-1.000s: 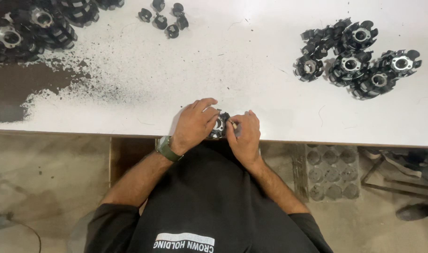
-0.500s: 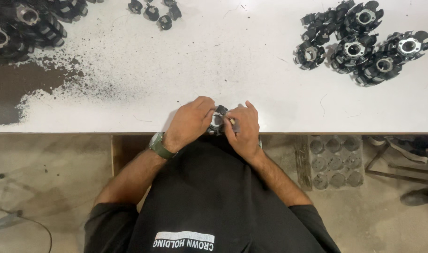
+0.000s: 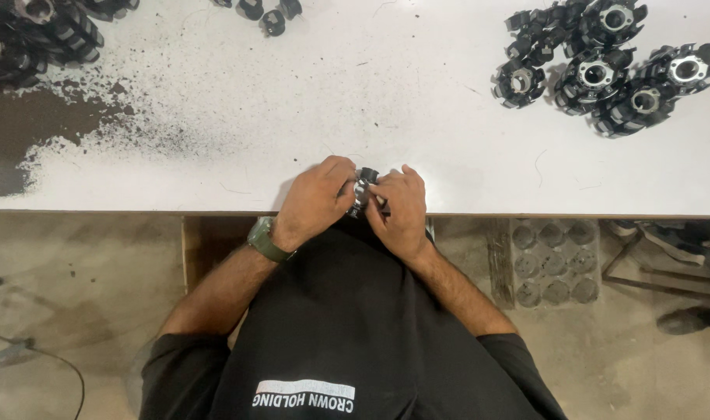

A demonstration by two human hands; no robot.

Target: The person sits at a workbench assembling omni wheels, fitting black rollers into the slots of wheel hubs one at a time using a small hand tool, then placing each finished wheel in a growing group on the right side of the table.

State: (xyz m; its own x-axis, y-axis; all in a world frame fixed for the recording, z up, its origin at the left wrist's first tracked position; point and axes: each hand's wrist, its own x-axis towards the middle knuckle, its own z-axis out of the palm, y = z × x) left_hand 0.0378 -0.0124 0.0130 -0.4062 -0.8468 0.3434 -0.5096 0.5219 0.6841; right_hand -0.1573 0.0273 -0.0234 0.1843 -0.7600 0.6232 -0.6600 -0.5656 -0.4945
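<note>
Left hand (image 3: 314, 201) and right hand (image 3: 402, 208) are both pinching 1 small black-and-metal part (image 3: 363, 189), fingers clamped on it, at the near edge of the white table (image 3: 370, 93). A cluster of similar black parts (image 3: 604, 66) is lying far right.

Evenly and brightly lit from overhead; soft, short shadows; mild glare on white table (image 3: 448, 117); sharp focus, slight edge distortion.
</note>
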